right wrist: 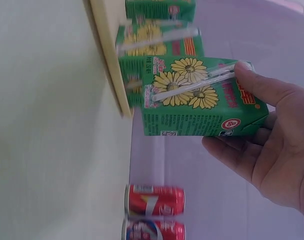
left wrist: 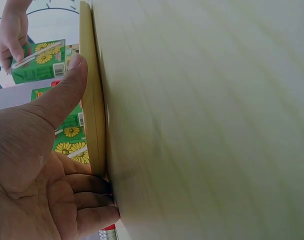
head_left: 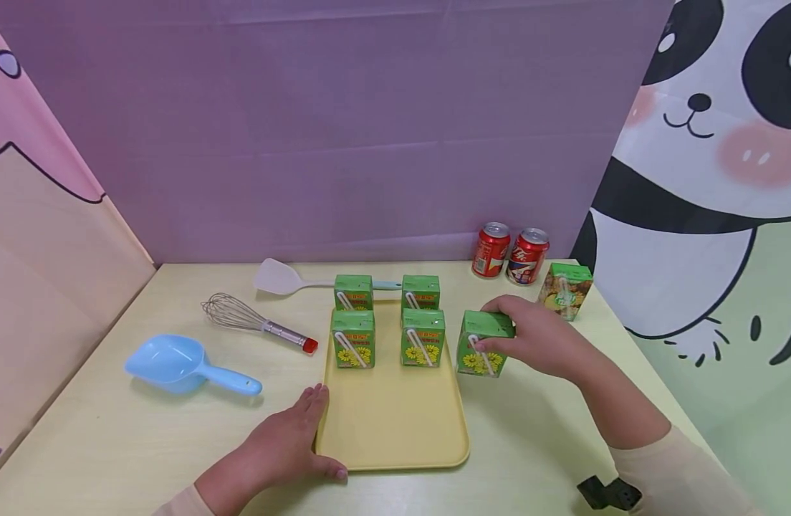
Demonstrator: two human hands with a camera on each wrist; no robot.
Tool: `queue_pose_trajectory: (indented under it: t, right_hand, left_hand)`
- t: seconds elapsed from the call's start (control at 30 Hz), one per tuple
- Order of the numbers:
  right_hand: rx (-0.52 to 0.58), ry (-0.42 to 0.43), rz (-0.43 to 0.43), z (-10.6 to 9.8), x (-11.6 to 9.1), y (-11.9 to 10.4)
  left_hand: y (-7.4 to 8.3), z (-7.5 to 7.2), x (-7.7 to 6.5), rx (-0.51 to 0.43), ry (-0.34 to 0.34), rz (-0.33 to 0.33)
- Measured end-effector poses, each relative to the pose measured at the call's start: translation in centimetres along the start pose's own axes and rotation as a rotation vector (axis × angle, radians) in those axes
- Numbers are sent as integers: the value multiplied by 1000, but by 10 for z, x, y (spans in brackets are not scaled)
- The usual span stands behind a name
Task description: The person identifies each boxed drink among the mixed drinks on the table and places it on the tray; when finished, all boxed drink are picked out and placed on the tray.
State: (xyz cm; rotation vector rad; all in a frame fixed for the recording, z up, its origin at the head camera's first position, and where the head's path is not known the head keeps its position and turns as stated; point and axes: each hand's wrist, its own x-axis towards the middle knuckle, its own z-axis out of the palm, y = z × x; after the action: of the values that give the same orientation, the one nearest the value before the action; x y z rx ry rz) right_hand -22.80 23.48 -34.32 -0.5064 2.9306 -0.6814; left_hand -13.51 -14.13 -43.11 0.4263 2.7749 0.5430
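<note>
My right hand (head_left: pixel 540 337) grips a green drink carton (head_left: pixel 479 326) with yellow flowers and a white straw on its front. The carton is held by its upper part, off the table, just right of the yellow tray (head_left: pixel 395 430). In the right wrist view, the thumb (right wrist: pixel 257 82) lies on the carton's straw side and the fingers are behind it. Several matching cartons stand upright on the tray's far half, including a front left carton (head_left: pixel 353 344) and a front right carton (head_left: pixel 423 340). My left hand (head_left: pixel 286 437) rests against the tray's near left corner, fingers and thumb spread.
Left of the tray lie a blue scoop (head_left: pixel 176 364) and a whisk (head_left: pixel 253 322). A white spatula (head_left: pixel 282 278) lies behind it. Two red cans, a left can (head_left: pixel 491 251) and a right can (head_left: pixel 528 256), stand at the back right, near another green carton (head_left: pixel 565 292).
</note>
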Motion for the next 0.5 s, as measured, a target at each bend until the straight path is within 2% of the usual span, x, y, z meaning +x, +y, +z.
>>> queue_pose_trajectory:
  t: [0.3,0.5]
  right_hand:
    - [19,12,-132,27,-3,-34]
    - [25,7,-156,48,0,-56]
  left_hand:
    - [0,0,0,3,14,5]
    - [0,1,1,7,11,1]
